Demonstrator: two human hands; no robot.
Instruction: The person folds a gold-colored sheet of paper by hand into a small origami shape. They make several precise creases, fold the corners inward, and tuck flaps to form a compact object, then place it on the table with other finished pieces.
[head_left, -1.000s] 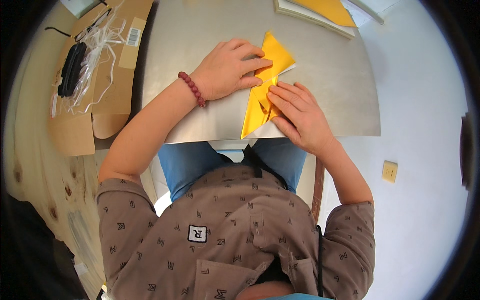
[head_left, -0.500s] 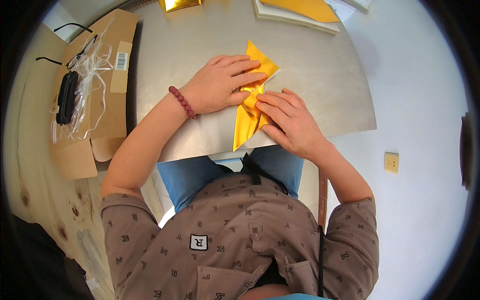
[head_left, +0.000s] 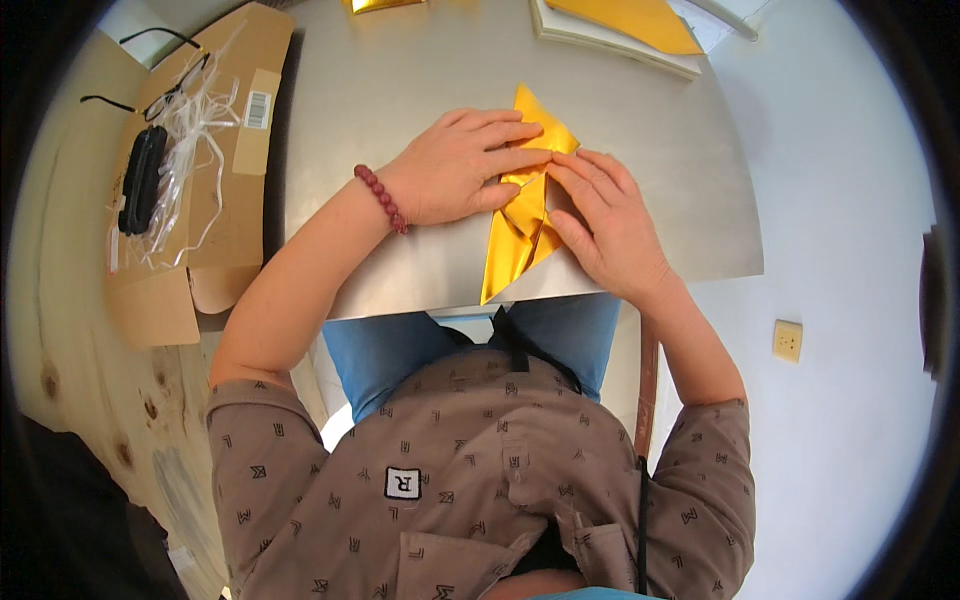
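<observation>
A sheet of shiny gold paper (head_left: 508, 252), folded into a slanted shape with pointed ends, lies near the front edge of the metal table (head_left: 680, 180). Across its left side and upper half my left hand (head_left: 452, 165) lies flat, fingers stretched out and thumb apart, pressing it down. My right hand (head_left: 615, 220) rests along the paper's right edge. Its fingertips touch the upper fold beside the left fingertips, while the thumb sits lower, close to the edge. Both hands are open. Part of the upper half is hidden beneath my fingers.
On the left, a cardboard box (head_left: 215, 220) carries eyeglasses (head_left: 165, 105), a black case (head_left: 143, 180) and white plastic strips (head_left: 190, 140). At the far right of the table, gold sheets (head_left: 635, 22) lie on a white stack (head_left: 610, 45). Another gold piece (head_left: 385, 4) is at the far edge.
My right hand has moved up along the paper's right edge, its fingertips now meeting the left ones. My left hand stays on the paper. The whole view has shifted slightly.
</observation>
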